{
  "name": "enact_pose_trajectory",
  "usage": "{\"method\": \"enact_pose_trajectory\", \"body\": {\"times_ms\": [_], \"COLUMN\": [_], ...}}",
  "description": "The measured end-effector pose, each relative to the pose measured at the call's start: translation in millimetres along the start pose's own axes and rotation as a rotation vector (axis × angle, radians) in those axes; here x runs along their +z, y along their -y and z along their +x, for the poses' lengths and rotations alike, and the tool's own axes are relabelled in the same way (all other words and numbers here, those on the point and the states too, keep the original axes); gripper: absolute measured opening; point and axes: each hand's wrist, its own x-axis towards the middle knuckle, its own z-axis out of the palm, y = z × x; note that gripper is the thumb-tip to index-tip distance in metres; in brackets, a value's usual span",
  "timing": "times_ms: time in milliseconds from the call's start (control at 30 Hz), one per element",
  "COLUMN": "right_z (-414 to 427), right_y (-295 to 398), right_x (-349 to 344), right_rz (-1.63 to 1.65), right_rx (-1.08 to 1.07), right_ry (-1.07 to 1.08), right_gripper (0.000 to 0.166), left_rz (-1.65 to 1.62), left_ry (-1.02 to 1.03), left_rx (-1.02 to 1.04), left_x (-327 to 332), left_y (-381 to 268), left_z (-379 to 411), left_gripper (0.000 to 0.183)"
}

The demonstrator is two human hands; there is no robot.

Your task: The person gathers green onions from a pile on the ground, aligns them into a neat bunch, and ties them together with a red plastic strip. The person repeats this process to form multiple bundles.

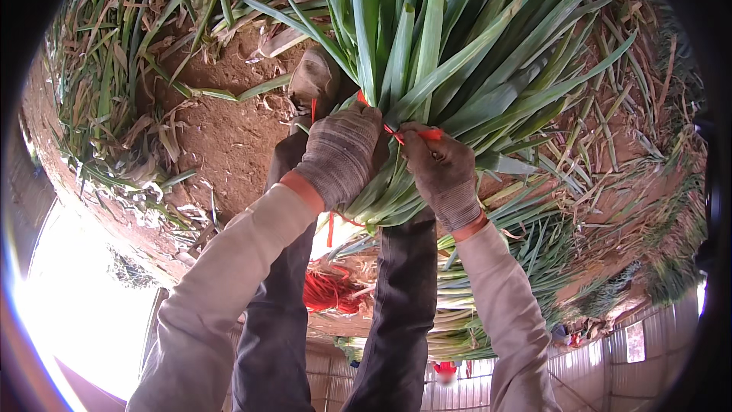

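A large bunch of green onions [400, 63] with broad green leaves fans out towards the top of the head view. Red tie strips [394, 134] run around its middle, and another red band loops lower down, near the pale stalks. My left hand [346, 151], in a striped knit work glove, presses on the bunch with its fingers closed on the red tie at the left. Close by on the right, my right hand [440, 169], in a soiled glove, pinches the red tie, whose loose end sticks out past the fingers. The fingertips of my left hand are partly hidden.
Loose leaves [108, 86] litter the dirt floor [223, 143] on both sides. A shoe [313, 77] stands left of the bunch. Beyond my legs lie a heap of red ties [331, 292] and more green onions [457, 320]. A person in red [445, 369] is far off near a corrugated wall.
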Motion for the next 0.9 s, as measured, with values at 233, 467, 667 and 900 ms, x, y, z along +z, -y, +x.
{"method": "enact_pose_trajectory", "body": {"times_ms": [233, 467, 667, 900], "right_z": [5.7, 12.5, 9.5, 7.0], "right_y": [1.0, 0.1, -1.2, 8.8], "right_x": [-9.9, -16.6, -17.9, -14.8], "right_rz": [0.098, 0.126, 0.058, -0.365], "right_rx": [0.193, 0.240, 0.232, -0.375], "right_ry": [0.099, 0.206, 0.214, 0.163], "right_gripper": [0.026, 0.032, 0.028, 0.012], "left_rz": [-0.878, -0.722, -0.551, -0.416], "left_ry": [0.270, -0.030, 0.071, 0.024], "left_rx": [-0.286, -0.030, 0.093, 0.085], "left_x": [-21.1, -0.7, 5.9, 7.7], "left_y": [-15.5, 12.5, 10.4, 8.5], "left_z": [-21.3, -0.8, 12.1, 16.7], "left_gripper": [0.022, 0.019, 0.021, 0.016]}}
